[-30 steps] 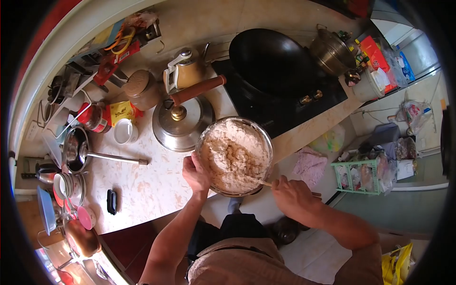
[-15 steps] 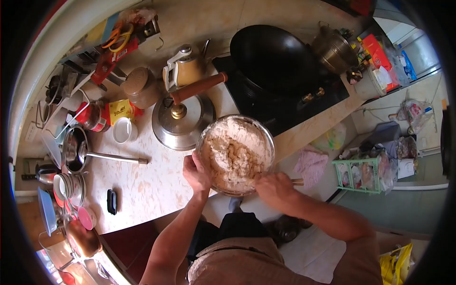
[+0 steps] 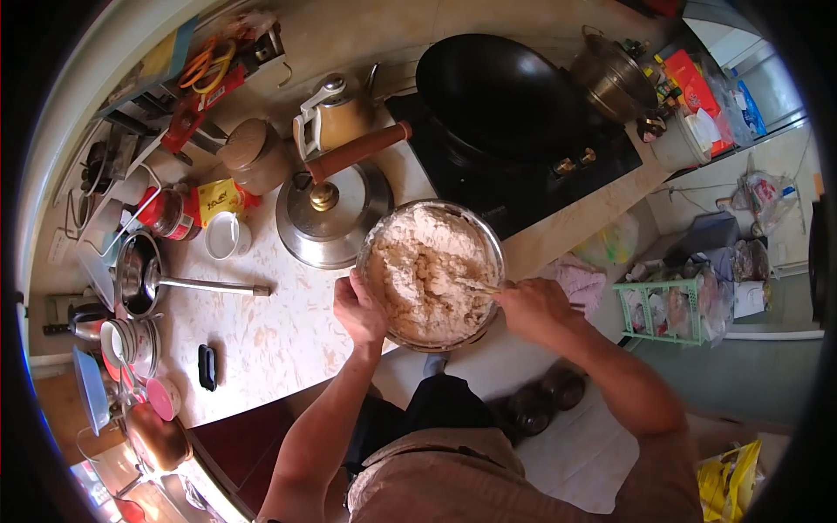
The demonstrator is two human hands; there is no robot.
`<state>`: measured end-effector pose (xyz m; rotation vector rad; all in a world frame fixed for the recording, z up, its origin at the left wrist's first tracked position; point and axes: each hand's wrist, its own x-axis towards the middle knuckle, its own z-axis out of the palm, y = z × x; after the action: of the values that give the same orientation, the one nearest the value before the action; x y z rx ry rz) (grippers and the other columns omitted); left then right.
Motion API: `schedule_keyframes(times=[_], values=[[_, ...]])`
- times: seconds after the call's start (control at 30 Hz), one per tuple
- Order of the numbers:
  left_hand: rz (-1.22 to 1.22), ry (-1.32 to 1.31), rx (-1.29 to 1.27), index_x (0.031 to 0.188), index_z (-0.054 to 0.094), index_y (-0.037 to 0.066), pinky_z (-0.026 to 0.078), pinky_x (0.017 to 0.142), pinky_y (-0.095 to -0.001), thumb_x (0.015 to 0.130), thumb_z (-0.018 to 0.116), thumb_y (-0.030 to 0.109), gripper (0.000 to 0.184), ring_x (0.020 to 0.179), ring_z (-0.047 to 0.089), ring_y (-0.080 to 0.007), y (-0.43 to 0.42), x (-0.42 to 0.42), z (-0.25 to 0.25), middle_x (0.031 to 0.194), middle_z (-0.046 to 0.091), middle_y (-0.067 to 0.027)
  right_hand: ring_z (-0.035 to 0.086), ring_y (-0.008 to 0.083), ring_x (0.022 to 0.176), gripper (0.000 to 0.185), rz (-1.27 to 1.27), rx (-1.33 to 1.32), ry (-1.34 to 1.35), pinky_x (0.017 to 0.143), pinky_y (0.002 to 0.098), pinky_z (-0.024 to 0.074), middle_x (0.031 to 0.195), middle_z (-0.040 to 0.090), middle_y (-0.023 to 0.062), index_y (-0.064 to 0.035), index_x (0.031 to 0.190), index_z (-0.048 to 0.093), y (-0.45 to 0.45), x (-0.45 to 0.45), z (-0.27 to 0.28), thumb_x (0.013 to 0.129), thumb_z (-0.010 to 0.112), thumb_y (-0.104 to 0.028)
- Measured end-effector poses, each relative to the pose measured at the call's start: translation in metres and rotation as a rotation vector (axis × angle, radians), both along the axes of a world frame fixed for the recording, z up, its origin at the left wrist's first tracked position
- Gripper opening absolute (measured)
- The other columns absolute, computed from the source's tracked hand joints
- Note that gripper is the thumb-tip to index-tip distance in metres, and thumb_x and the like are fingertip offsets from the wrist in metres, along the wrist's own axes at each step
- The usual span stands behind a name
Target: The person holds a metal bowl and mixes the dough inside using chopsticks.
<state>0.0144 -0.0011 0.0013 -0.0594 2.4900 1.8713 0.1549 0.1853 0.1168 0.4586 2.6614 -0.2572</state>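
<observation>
A round metal bowl point(image 3: 498, 253) holds clumpy, pale floury dough point(image 3: 427, 275) near the counter's front edge. My left hand point(image 3: 360, 309) grips the bowl's left rim, thumb at the edge. Closed round wooden chopsticks point(image 3: 478, 285), my right hand point(image 3: 542, 307) is at the bowl's right side. Their tips are in the dough, and their back ends stick out to the right behind the hand. Just left of the bowl sits a kettle point(image 3: 327, 231) with a brown handle.
A black wok point(image 3: 501, 96) rests on the dark stove point(image 3: 523, 196). On the counter point(image 3: 270, 340) are a ladle-like pan point(image 3: 139, 270), a white cup point(image 3: 228, 235), a black object point(image 3: 207, 368) and stacked bowls point(image 3: 122, 340). A green basket point(image 3: 658, 312) stands right.
My right hand with the chopsticks moved left along the bowl's lower rim, then back up and right. My left hand stays on the rim. The view has shifted slightly.
</observation>
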Motion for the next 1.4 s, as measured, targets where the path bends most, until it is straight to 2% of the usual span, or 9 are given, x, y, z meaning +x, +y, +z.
schedule_keyframes(times=[0.23, 0.33, 0.37, 0.43, 0.53, 0.57, 0.6, 1.3, 1.4], values=[[-0.077, 0.011, -0.028, 0.079, 0.054, -0.004, 0.042, 0.058, -0.0301, 0.096, 0.049, 0.029, 0.038, 0.061, 0.047, -0.0142, -0.010, -0.007, -0.003, 0.066, 0.056, -0.0084, 0.065, 0.0342, 0.079, 0.016, -0.107, -0.070, -0.091, 0.070, 0.0441, 0.0515, 0.082, 0.066, 0.0175, -0.0049, 0.082, 0.065, -0.005, 0.006, -0.016, 0.078, 0.051, -0.012], [-0.226, 0.032, 0.024, 0.100, 0.058, -0.002, 0.043, 0.061, -0.0279, 0.095, 0.051, 0.028, 0.032, 0.067, 0.048, -0.0117, -0.034, -0.022, 0.008, 0.079, 0.060, -0.0067, 0.065, 0.0340, 0.079, 0.015, -0.078, -0.030, -0.029, 0.070, 0.0434, 0.0519, 0.083, 0.066, 0.0183, -0.0029, 0.079, 0.065, -0.006, 0.001, -0.006, 0.076, 0.052, -0.008], [-0.203, 0.069, -0.057, 0.104, 0.058, 0.000, 0.043, 0.064, -0.0265, 0.095, 0.052, 0.029, 0.031, 0.070, 0.048, -0.0105, -0.040, -0.029, 0.034, 0.083, 0.060, -0.0058, 0.065, 0.0333, 0.079, 0.014, -0.068, -0.003, -0.004, 0.069, 0.0426, 0.0521, 0.082, 0.066, 0.0182, -0.0024, 0.078, 0.065, -0.008, 0.000, -0.004, 0.074, 0.053, -0.007], [-0.260, 0.103, 0.229, 0.109, 0.056, 0.001, 0.044, 0.070, -0.0256, 0.095, 0.051, 0.023, 0.026, 0.077, 0.053, -0.0109, -0.046, -0.038, 0.110, 0.090, 0.061, -0.0060, 0.065, 0.0326, 0.079, 0.012, -0.061, 0.005, 0.008, 0.069, 0.0418, 0.0523, 0.081, 0.066, 0.0182, -0.0018, 0.077, 0.065, -0.012, -0.001, -0.002, 0.073, 0.054, -0.005], [-0.756, 0.693, 0.502, 0.127, 0.045, 0.000, 0.045, 0.082, -0.0325, 0.095, 0.046, 0.037, 0.049, 0.095, 0.055, -0.0215, -0.051, -0.057, 0.214, 0.114, 0.055, -0.0148, 0.066, 0.0302, 0.077, 0.010, -0.019, 0.049, 0.053, 0.068, 0.0400, 0.0526, 0.077, 0.065, 0.0168, -0.0014, 0.075, 0.065, -0.015, -0.006, 0.004, 0.071, 0.056, -0.003], [-1.054, 0.794, 0.447, 0.134, 0.037, 0.002, 0.036, 0.098, -0.0408, 0.093, 0.037, 0.044, 0.058, 0.114, 0.048, -0.0276, -0.047, -0.059, 0.257, 0.128, 0.047, -0.0156, 0.066, 0.0298, 0.075, 0.009, 0.041, 0.057, 0.067, 0.066, 0.0393, 0.0526, 0.074, 0.065, 0.0160, -0.0008, 0.073, 0.065, -0.017, -0.010, 0.007, 0.072, 0.056, -0.004], [-0.379, 0.531, 0.255, 0.136, 0.034, 0.002, 0.037, 0.098, -0.0417, 0.091, 0.042, 0.048, 0.065, 0.118, 0.047, -0.0296, -0.029, -0.041, 0.288, 0.132, 0.045, -0.0161, 0.066, 0.0295, 0.074, 0.009, 0.097, 0.067, 0.082, 0.064, 0.0385, 0.0527, 0.072, 0.065, 0.0151, -0.0002, 0.071, 0.064, -0.019, -0.014, 0.008, 0.072, 0.056, -0.004], [-0.421, 0.763, 0.288, 0.135, 0.036, 0.002, 0.038, 0.097, -0.0416, 0.092, 0.043, 0.048, 0.063, 0.117, 0.048, -0.0290, 0.002, -0.014, 0.225, 0.132, 0.046, -0.0161, 0.067, 0.0263, 0.074, 0.014, 0.172, 0.087, 0.192, 0.065, 0.0376, 0.0523, 0.073, 0.066, 0.0131, -0.0056, 0.071, 0.068, -0.038, -0.037, 0.000, 0.075, 0.055, -0.006], [-0.399, 0.786, 0.254, 0.134, 0.037, 0.002, 0.038, 0.097, -0.0416, 0.092, 0.043, 0.047, 0.063, 0.117, 0.048, -0.0289, -0.004, -0.004, 0.219, 0.131, 0.046, -0.0161, 0.065, 0.0228, 0.079, 0.012, 0.243, 0.115, 0.131, 0.068, 0.0348, 0.0495, 0.080, 0.066, 0.0105, -0.0037, 0.082, 0.067, -0.038, -0.046, -0.010, 0.073, 0.060, -0.007]])
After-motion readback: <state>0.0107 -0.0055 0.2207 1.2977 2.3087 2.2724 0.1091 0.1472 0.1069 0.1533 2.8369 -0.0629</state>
